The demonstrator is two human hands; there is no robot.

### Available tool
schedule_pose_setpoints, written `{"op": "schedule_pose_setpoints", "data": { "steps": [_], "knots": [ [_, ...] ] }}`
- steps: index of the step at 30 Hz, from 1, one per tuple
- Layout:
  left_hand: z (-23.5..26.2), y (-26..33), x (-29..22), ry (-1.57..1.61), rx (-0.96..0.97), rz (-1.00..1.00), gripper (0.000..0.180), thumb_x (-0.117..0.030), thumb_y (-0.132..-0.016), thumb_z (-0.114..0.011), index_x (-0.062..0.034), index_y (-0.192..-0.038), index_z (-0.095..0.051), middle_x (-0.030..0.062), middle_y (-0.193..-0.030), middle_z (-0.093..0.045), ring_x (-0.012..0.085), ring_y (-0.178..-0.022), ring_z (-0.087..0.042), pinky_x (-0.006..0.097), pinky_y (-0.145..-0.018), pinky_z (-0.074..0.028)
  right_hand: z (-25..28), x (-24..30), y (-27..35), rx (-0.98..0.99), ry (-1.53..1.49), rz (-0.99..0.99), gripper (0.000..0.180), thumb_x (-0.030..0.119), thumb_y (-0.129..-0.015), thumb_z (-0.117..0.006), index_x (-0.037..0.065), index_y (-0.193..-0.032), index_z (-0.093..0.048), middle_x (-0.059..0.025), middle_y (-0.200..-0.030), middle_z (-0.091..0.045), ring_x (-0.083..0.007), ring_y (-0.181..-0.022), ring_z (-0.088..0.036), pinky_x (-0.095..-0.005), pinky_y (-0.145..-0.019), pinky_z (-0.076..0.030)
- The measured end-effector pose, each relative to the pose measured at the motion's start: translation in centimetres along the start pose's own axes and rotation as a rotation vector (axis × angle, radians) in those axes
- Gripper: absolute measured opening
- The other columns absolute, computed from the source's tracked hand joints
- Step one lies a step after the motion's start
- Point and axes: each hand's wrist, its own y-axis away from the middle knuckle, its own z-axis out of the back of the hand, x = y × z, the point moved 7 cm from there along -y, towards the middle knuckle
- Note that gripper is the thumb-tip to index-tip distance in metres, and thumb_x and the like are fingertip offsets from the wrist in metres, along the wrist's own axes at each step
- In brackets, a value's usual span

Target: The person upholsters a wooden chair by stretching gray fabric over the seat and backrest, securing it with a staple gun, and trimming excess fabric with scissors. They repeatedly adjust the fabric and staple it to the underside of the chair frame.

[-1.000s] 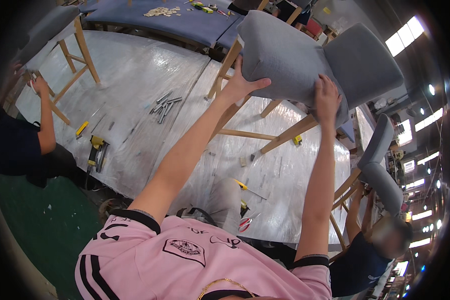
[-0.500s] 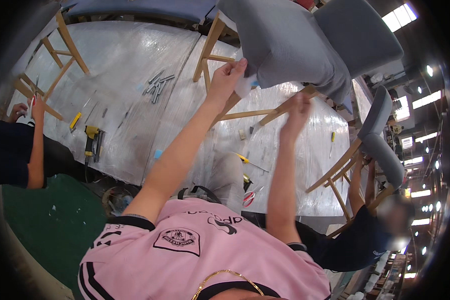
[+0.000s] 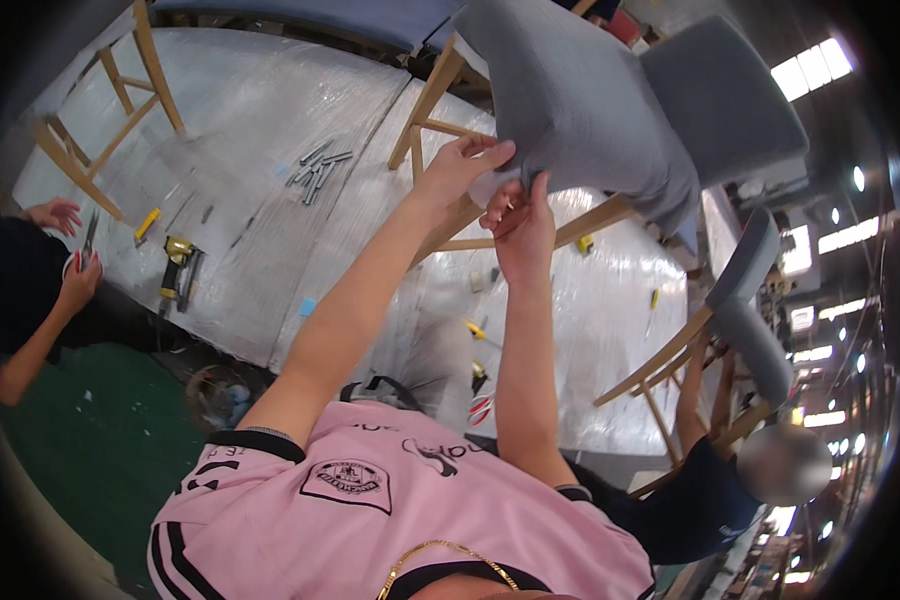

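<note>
A chair with wooden legs (image 3: 428,95) stands on the worktable before me, its seat covered in grey fabric (image 3: 590,100). At the near left corner of the seat, my left hand (image 3: 458,178) pinches the fabric's edge between thumb and fingers. Close beside it, my right hand (image 3: 522,225) is closed on the hanging lower edge of the same fabric, thumb up and fingers curled. A bit of whitish material (image 3: 484,188) shows between the hands. The seat's underside is hidden from me.
Left on the plastic-covered table (image 3: 260,110) lie a staple gun (image 3: 177,262), a yellow-handled cutter (image 3: 148,222) and several metal strips (image 3: 320,172). Red-handled scissors (image 3: 481,410) lie near me. A person at left holds scissors (image 3: 90,238); another at right handles a grey chair (image 3: 745,255).
My right hand has moved left from beside the chair leg and closed on the fabric next to my left hand. The left co-worker's hands have spread apart, with the scissors in one.
</note>
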Motion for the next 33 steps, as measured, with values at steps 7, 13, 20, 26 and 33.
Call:
{"op": "schedule_pose_setpoints", "data": {
  "steps": [7, 13, 20, 26, 33],
  "knots": [
    [0.6, -1.8, 2.3, 0.028, -0.005, -0.070, 0.056, -0.047, -0.086, -0.083, 0.0000, -0.113, -0.068, 0.0099, -0.093, -0.071, 0.0177, -0.086, -0.070, 0.030, -0.078, -0.055, 1.1, 0.2, -0.1, -0.038, 0.295, 0.121, 0.053, 0.052, -0.107, -0.049, 0.006, -0.081, -0.059, -0.0052, -0.070, -0.057, -0.0193, -0.063, -0.057, -0.0342, -0.059, -0.049],
    [1.0, -0.8, 0.6, -0.221, -0.088, -0.154, 0.059, -0.052, -0.084, -0.083, -0.0010, -0.111, -0.070, 0.0111, -0.097, -0.073, 0.0185, -0.089, -0.070, 0.030, -0.083, -0.054, 1.5, -0.3, -0.3, 0.003, 0.306, 0.168, 0.055, 0.054, -0.107, -0.048, 0.007, -0.079, -0.057, -0.0063, -0.068, -0.057, -0.0197, -0.062, -0.058, -0.0341, -0.058, -0.049],
    [1.2, -1.3, 1.4, -0.053, -0.030, -0.037, 0.061, -0.043, -0.082, -0.087, -0.0023, -0.123, -0.066, 0.0152, -0.108, -0.072, 0.0205, -0.098, -0.070, 0.030, -0.086, -0.054, 1.3, -0.7, -0.3, 0.027, 0.238, 0.190, 0.056, 0.054, -0.106, -0.049, 0.007, -0.077, -0.056, -0.0062, -0.069, -0.060, -0.0168, -0.060, -0.059, -0.0312, -0.056, -0.050],
    [0.8, -0.9, -0.2, -0.171, -0.001, 0.006, 0.052, -0.041, -0.086, -0.084, -0.0066, -0.122, -0.069, 0.0067, -0.112, -0.072, 0.0168, -0.109, -0.064, 0.034, -0.103, -0.044, 1.2, -0.6, -0.1, 0.029, 0.213, 0.186, 0.057, 0.054, -0.107, -0.049, 0.007, -0.076, -0.055, -0.0062, -0.066, -0.057, -0.0173, -0.057, -0.057, -0.0310, -0.054, -0.048],
    [0.9, -1.2, -1.2, -0.228, 0.038, -0.027, 0.056, -0.044, -0.089, -0.081, -0.0030, -0.125, -0.068, 0.0070, -0.115, -0.070, 0.0177, -0.114, -0.061, 0.034, -0.108, -0.039, 1.0, -0.9, -0.2, 0.036, 0.167, 0.165, 0.059, 0.055, -0.106, -0.049, 0.006, -0.073, -0.055, -0.0060, -0.064, -0.055, -0.0177, -0.056, -0.055, -0.0315, -0.054, -0.047]
  ]
}}
